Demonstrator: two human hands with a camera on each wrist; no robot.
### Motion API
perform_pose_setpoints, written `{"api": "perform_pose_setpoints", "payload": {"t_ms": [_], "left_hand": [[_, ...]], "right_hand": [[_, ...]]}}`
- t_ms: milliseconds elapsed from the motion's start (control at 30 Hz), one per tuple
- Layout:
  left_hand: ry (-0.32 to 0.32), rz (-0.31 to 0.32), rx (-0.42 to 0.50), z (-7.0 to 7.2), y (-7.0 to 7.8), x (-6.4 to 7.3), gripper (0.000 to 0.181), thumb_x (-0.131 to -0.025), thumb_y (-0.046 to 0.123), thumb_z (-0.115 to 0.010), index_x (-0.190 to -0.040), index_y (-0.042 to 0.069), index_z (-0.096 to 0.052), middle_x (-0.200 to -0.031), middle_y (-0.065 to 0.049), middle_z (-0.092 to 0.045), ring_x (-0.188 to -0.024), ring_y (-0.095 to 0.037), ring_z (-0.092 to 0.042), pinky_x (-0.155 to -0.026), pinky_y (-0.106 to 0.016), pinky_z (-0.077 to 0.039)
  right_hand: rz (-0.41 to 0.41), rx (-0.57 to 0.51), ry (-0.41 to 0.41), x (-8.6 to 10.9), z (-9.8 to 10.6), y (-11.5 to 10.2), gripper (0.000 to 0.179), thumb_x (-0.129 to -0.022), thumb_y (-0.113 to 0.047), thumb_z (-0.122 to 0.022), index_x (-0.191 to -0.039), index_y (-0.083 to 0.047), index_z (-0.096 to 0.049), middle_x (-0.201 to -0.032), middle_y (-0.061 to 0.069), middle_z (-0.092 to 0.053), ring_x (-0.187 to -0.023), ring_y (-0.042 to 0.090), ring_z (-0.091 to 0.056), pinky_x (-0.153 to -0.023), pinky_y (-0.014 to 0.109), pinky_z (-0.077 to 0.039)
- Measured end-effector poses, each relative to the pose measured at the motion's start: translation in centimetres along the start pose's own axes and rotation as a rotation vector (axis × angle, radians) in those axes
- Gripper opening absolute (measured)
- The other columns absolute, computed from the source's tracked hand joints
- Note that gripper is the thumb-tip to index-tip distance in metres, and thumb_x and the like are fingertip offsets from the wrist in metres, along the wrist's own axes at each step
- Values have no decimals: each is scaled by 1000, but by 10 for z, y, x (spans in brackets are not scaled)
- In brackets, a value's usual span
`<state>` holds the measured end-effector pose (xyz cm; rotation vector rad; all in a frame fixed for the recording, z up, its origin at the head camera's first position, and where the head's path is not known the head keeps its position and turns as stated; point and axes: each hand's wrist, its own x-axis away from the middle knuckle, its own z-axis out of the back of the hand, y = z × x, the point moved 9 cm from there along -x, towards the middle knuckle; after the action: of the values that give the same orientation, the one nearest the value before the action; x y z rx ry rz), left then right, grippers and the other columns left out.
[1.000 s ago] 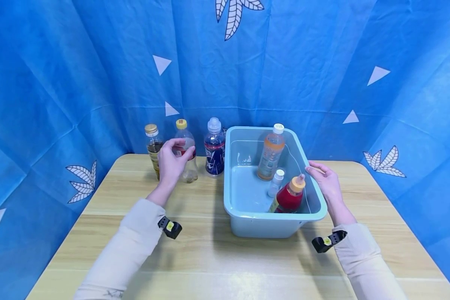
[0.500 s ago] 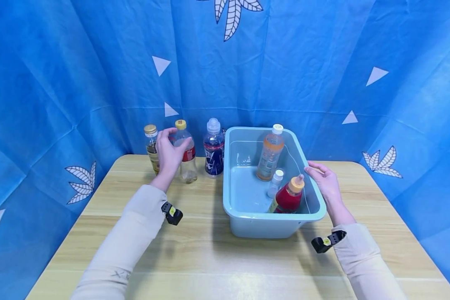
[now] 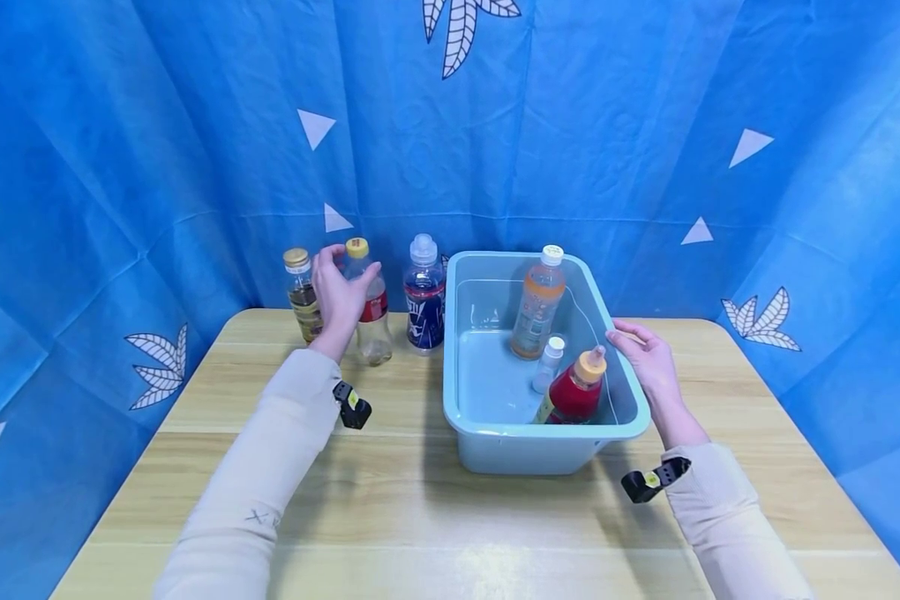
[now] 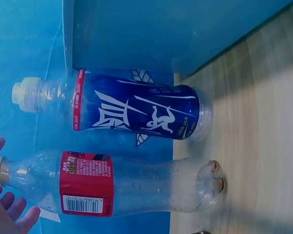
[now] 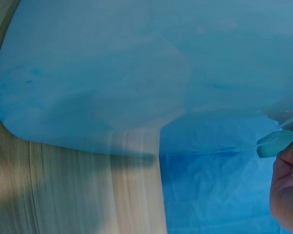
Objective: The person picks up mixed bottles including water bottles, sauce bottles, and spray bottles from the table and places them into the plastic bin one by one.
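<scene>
In the head view my left hand is at the upper part of a clear plastic bottle with a yellow cap and red label. Thumb and fingers are spread to either side of its neck, and the left wrist view shows the fingers loose, not closed round it. The bottle stands upright on the table. On the right, my right hand pinches the rim of a light blue plastic basin. Inside the basin are an orange-labelled bottle, a small white-capped bottle and a red bottle with an orange cap.
A dark-labelled bottle with a gold cap stands left of my left hand. Between the yellow-capped bottle and the basin is a blue-labelled sports bottle. A blue curtain hangs behind the wooden table.
My left hand has moved forward and up along the yellow-capped bottle, from in front of its label to around its neck. My right hand stays on the basin's rim.
</scene>
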<state>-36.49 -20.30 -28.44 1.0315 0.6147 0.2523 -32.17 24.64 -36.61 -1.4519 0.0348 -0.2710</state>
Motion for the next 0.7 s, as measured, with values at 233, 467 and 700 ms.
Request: {"api": "perform_pose_setpoints", "payload": {"t_ms": [233,467,700], "left_hand": [[15,4,2,-3,-2,-4,50,-77,27,-69,-115,2,-49,-114,-12,-51,-106,-24,-45,-90,-33,-36],[24,1,18,-2,-1,-8,46,-78,29,-68,-114,3,-52,-111,-10,-55,-103,-24,-49,-88,-34,-38],[29,23,73,-1,-6,-12,45,-77,26,-69,-113,3,-56,-111,-11,-58,-101,-24,-53,-88,-31,-41]], "right_hand": [[9,8,1,0,0,-1,46,-82,-30,-63,-122,-10,-53,-74,-19,-61,-68,0,-60,-60,18,-49],[18,1,-3,1,-1,-2,48,-82,-31,-63,-123,-9,-52,-74,-18,-62,-68,1,-61,-60,19,-50],[-3,-19,-9,2,-1,-1,49,-83,-29,-62,-125,-7,-50,-74,-17,-62,-67,1,-61,-60,19,-50]]}}
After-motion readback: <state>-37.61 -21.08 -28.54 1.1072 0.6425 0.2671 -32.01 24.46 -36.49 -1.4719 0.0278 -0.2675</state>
